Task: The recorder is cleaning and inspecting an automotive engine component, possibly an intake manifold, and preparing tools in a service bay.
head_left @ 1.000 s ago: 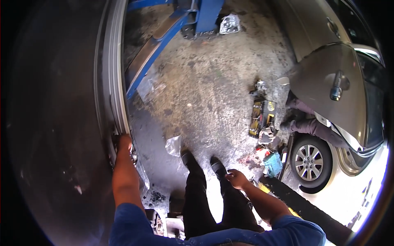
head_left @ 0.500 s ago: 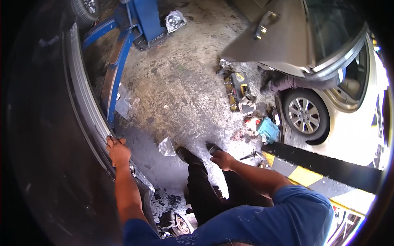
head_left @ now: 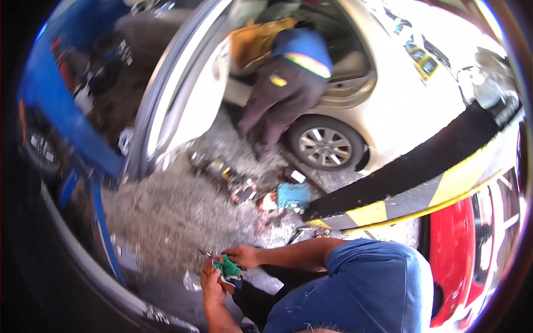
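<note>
My two hands are together low in the view, in front of my body. My left hand (head_left: 212,280) is closed round a green cloth-like piece (head_left: 227,267) with orange-brown parts. A thin, dark, pointed tool (head_left: 205,253) sticks out on the far side of the hands; which hand bears it I cannot tell. My right hand (head_left: 243,256) meets the green piece from the right with its fingers bent. What lies inside its grip is partly hidden.
A person (head_left: 288,89) leans into a light-coloured car (head_left: 383,100) with its door (head_left: 191,83) open. Tools and a teal case (head_left: 293,196) lie on the floor. A black-and-yellow striped ramp (head_left: 411,183) crosses at right. A red car (head_left: 452,255) stands beyond it.
The view has swung right, toward the light-coloured car. My left hand has left the dark door's edge and come to my right hand. The green piece and pointed tool now show between them.
</note>
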`<move>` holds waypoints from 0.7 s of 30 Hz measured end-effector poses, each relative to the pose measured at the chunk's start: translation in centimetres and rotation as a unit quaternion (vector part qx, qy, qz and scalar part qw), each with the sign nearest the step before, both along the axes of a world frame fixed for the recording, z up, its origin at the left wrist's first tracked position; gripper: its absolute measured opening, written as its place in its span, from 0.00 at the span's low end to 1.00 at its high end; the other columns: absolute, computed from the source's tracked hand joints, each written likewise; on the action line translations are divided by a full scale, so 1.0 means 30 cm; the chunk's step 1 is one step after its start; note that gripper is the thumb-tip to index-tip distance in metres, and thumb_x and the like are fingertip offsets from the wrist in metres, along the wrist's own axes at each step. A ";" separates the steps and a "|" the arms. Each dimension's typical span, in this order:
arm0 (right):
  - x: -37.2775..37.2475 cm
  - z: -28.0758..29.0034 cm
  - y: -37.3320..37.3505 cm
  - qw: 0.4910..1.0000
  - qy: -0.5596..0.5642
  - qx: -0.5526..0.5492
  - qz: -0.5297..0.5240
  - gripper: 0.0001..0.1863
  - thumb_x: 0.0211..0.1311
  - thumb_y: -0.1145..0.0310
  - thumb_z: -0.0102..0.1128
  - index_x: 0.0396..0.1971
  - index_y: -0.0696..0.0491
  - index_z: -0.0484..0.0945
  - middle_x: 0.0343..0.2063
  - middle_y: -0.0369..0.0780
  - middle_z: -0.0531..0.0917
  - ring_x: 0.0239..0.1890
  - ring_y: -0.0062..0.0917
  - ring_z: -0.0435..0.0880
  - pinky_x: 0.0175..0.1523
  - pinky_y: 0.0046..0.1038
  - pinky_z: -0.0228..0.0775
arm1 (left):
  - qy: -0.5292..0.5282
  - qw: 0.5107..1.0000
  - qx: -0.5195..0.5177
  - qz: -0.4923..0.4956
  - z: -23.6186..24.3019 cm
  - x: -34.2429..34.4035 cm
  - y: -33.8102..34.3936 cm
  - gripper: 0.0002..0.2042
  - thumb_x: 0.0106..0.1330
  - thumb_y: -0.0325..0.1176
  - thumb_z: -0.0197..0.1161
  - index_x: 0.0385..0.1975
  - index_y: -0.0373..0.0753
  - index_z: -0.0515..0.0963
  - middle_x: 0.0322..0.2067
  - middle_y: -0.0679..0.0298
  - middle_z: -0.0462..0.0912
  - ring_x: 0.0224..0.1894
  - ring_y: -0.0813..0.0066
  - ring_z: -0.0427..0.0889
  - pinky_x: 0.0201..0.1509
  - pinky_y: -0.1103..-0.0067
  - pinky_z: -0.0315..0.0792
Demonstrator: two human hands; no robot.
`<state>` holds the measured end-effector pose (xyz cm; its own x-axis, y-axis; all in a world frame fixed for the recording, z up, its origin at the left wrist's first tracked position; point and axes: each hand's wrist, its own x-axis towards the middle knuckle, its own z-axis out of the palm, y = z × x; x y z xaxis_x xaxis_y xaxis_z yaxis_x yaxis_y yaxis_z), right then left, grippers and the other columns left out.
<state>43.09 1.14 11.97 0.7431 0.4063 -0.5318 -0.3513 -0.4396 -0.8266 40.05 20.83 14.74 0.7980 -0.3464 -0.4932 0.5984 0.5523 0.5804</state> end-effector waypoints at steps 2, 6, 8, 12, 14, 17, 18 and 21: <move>-0.024 0.070 -0.139 0.999 -0.035 0.015 -0.019 0.20 0.69 0.61 0.51 0.57 0.53 0.74 0.46 0.46 0.83 0.49 0.30 0.82 0.55 0.31 0.72 | -0.030 0.999 0.026 -0.001 0.039 0.017 -0.167 0.23 0.57 0.27 0.54 0.56 0.32 0.72 0.49 0.58 0.79 0.48 0.65 0.80 0.56 0.73 0.73; -0.065 0.203 -0.396 0.993 -0.037 -0.036 -0.105 0.19 0.68 0.63 0.53 0.54 0.55 0.75 0.46 0.45 0.83 0.48 0.28 0.82 0.55 0.30 0.72 | -0.060 0.991 -0.001 -0.122 0.196 0.079 -0.423 0.22 0.58 0.27 0.53 0.55 0.32 0.73 0.47 0.59 0.80 0.49 0.66 0.80 0.57 0.73 0.72; -0.101 0.254 -0.486 0.984 -0.087 -0.022 -0.156 0.19 0.68 0.63 0.53 0.53 0.56 0.75 0.46 0.44 0.83 0.48 0.27 0.82 0.55 0.30 0.72 | -0.066 0.983 -0.011 -0.173 0.240 0.099 -0.506 0.22 0.58 0.27 0.53 0.55 0.31 0.73 0.47 0.59 0.81 0.49 0.67 0.80 0.58 0.74 0.72; -0.175 0.273 -0.586 0.956 -0.050 0.107 -0.269 0.17 0.68 0.69 0.54 0.53 0.60 0.75 0.47 0.43 0.83 0.50 0.24 0.80 0.56 0.27 0.72 | -0.078 0.958 -0.012 -0.276 0.230 0.122 -0.597 0.21 0.58 0.26 0.53 0.53 0.30 0.75 0.47 0.58 0.81 0.50 0.68 0.80 0.57 0.74 0.72; -0.204 0.319 -0.612 0.948 -0.032 0.090 -0.305 0.16 0.68 0.71 0.52 0.52 0.61 0.76 0.47 0.44 0.83 0.49 0.24 0.81 0.56 0.26 0.72 | -0.076 0.960 0.006 -0.270 0.253 0.126 -0.621 0.23 0.57 0.26 0.50 0.54 0.29 0.73 0.44 0.57 0.82 0.46 0.65 0.82 0.54 0.71 0.75; -0.267 0.260 -0.719 0.893 -0.358 -0.248 -0.116 0.18 0.55 0.67 0.57 0.46 0.51 0.81 0.52 0.45 0.81 0.53 0.36 0.81 0.57 0.33 0.74 | -0.081 0.963 0.008 -0.258 0.228 0.167 -0.622 0.23 0.56 0.26 0.52 0.55 0.34 0.74 0.51 0.62 0.79 0.56 0.69 0.77 0.62 0.72 0.68; -0.297 0.141 -0.807 0.846 -0.417 -0.321 -0.086 0.18 0.48 0.68 0.57 0.42 0.48 0.82 0.52 0.43 0.81 0.54 0.33 0.80 0.58 0.33 0.74 | -0.022 0.965 -0.028 -0.259 0.268 0.206 -0.660 0.21 0.57 0.29 0.53 0.53 0.36 0.75 0.51 0.60 0.80 0.54 0.67 0.78 0.61 0.72 0.70; -0.292 0.322 -0.834 0.875 -0.395 -0.112 -0.257 0.11 0.55 0.75 0.58 0.40 0.58 0.77 0.34 0.41 0.84 0.37 0.30 0.85 0.43 0.30 0.80 | 0.023 0.942 -0.126 -0.310 0.395 0.319 -0.676 0.24 0.59 0.37 0.55 0.57 0.37 0.71 0.51 0.55 0.80 0.52 0.58 0.80 0.60 0.64 0.73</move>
<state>34.33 -23.87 21.63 0.9687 -0.1375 0.2067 0.0924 -0.5730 -0.8143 49.62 0.56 26.58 0.3836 -0.8498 -0.3616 0.8727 0.2054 0.4431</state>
